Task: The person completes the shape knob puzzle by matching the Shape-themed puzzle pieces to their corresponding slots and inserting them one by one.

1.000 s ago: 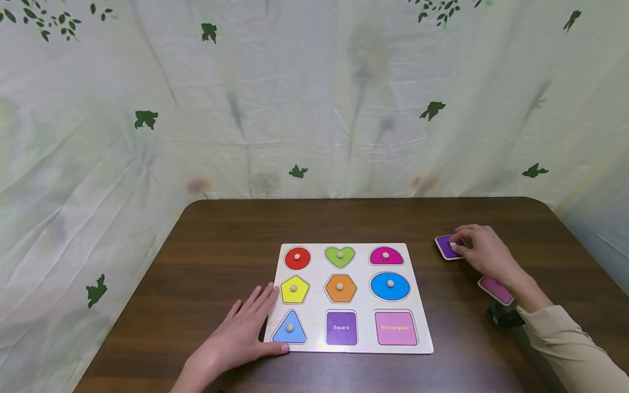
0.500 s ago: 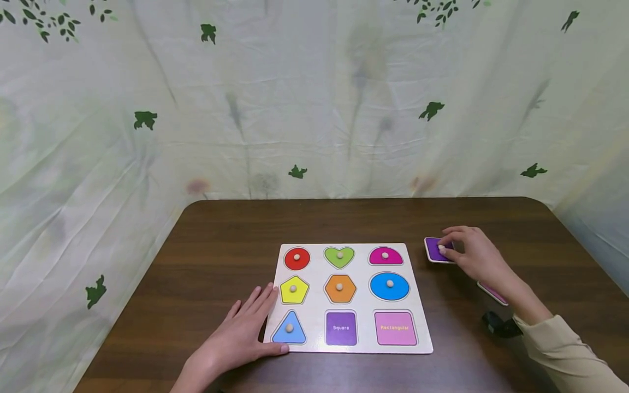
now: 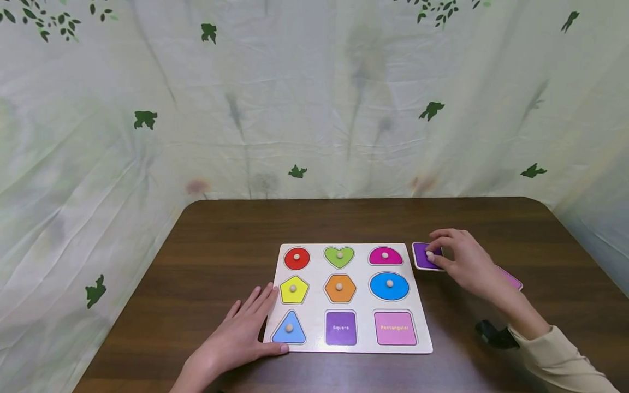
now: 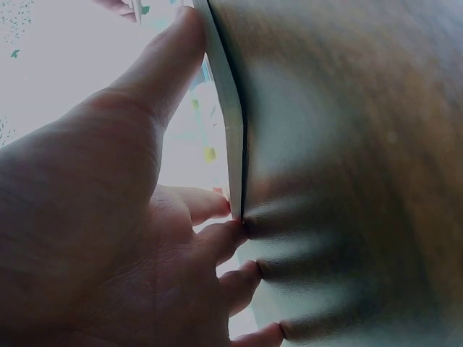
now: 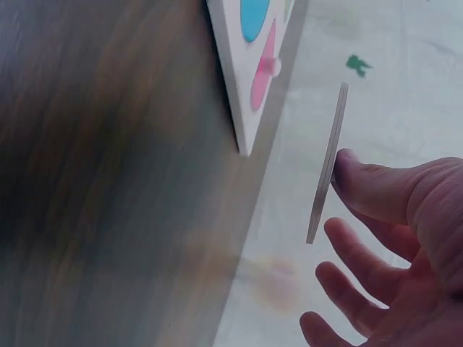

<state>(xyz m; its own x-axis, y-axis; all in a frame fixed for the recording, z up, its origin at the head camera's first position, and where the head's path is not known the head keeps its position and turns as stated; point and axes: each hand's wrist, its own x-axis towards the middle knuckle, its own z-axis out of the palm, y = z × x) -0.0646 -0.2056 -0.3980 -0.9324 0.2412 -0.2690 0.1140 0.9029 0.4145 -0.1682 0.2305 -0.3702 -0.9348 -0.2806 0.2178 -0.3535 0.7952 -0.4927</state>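
A white shape puzzle board (image 3: pixel 363 305) lies on the table with coloured knobbed pieces in its upper rows. Two flat recesses in its front row read Square (image 3: pixel 341 328) and Rectangular (image 3: pixel 395 328). My left hand (image 3: pixel 236 333) rests along the board's left edge with straight, spread fingers, its thumb at the front edge. Thumb and fingertip of my right hand (image 3: pixel 469 267) pinch the knob of a purple square puzzle piece (image 3: pixel 421 256), just right of the board's back corner. In the right wrist view this puzzle piece (image 5: pixel 329 166) is seen edge-on, above the table.
A pink puzzle piece (image 3: pixel 511 278) lies on the table, partly hidden behind my right hand. A black wrist device (image 3: pixel 496 334) sits under the right forearm. Brown table (image 3: pixel 236 224) surrounds the board, and a pale leaf-patterned curtain (image 3: pixel 324 109) hangs behind it.
My right hand has moved left with the purple puzzle piece, bringing it close to the board's right side. More recently, the pink piece shows beyond the wrist. The left hand has stayed put.
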